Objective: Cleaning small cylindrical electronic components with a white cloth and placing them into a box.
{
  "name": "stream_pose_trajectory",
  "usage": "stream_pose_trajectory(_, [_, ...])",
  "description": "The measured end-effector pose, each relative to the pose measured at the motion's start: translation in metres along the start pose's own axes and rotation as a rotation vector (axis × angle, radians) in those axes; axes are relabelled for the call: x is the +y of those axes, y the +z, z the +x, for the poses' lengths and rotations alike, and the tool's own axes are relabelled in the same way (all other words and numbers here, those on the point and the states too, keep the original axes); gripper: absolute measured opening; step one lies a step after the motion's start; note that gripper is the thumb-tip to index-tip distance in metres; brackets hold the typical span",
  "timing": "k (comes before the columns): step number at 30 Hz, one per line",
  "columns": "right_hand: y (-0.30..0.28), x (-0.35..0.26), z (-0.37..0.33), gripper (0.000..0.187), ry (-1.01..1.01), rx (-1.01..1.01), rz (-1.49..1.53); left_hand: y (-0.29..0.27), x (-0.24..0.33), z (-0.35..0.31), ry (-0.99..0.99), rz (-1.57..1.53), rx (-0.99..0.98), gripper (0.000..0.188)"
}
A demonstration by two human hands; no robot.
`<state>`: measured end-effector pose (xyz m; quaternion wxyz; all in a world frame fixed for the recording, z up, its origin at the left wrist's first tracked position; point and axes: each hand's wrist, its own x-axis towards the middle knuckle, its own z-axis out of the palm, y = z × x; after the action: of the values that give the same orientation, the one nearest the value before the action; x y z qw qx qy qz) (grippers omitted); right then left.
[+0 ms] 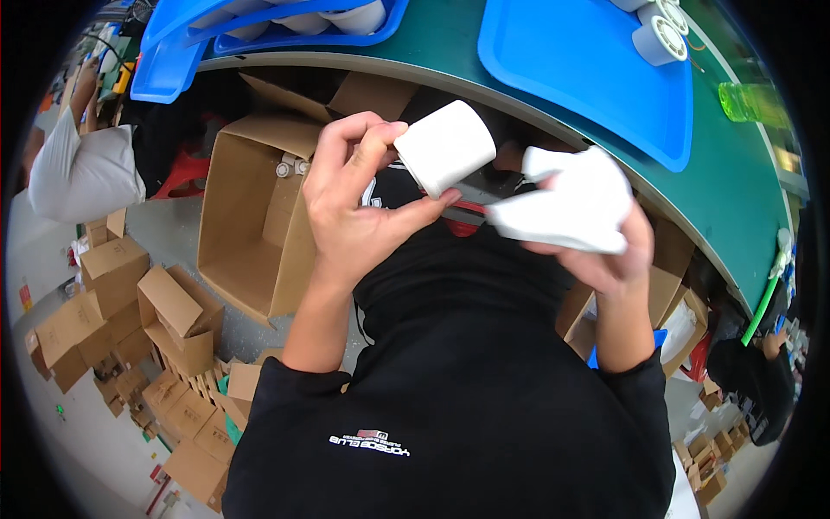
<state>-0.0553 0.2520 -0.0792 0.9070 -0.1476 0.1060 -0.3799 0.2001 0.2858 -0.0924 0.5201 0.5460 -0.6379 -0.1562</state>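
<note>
Just off the near edge of the green table (pixel 445 48), the left hand (pixel 354 195) held at its left end a white cylinder (pixel 448 147), which seemed light, stiff, perhaps slippery, and best gripped around its side, while the right hand (pixel 629 259) grasped a soft-looking white cloth (pixel 577 199).

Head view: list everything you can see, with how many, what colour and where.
White cylinder: one, white, upper centre
White cloth: one, white, right of the cylinder, blurred
Workbench: one, green, across the top
Blue trays: at least two, blue, on the bench
White parts: several, white, in the trays
Bottle-like container: one, clear green, upper right
Large open box: one, brown, left of centre
Other boxes: many, brown, lower left and right
Co-workers: at least two, white or black clothing, far left and right
Left hand: one, bare, gripping the cylinder
Right hand: one, bare, holding the cloth
</note>
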Motion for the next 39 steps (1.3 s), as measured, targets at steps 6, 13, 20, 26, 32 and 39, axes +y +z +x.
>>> stream_pose_trajectory(6, [-0.013,-0.032,-0.019,0.049,-0.406,0.015,-0.247,0.001,0.016,-0.009,-0.306,-0.459,-0.034,0.059])
stream_pose_trajectory(13, [-0.024,-0.004,-0.013,0.047,-0.662,0.374,-0.587,0.004,0.024,-0.021,-0.614,-1.045,0.017,0.047])
stream_pose_trajectory(20, [-0.017,0.048,0.004,0.049,-0.717,0.319,-0.757,0.016,0.034,-0.017,-0.935,-1.468,0.109,0.064])
stream_pose_trajectory(26, [0.021,0.061,0.013,0.044,-0.797,0.353,-1.892,0.022,0.049,-0.014,-0.876,-1.409,0.101,0.044])
stream_pose_trajectory(32, [0.006,0.068,0.047,0.055,-1.221,0.295,-1.575,0.016,0.055,-0.016,-0.805,-1.282,0.009,0.051])
stream_pose_trajectory(39, [0.012,0.049,0.043,0.059,-1.111,0.174,-1.564,0.022,0.046,-0.017,-0.532,-0.898,-0.028,0.062])
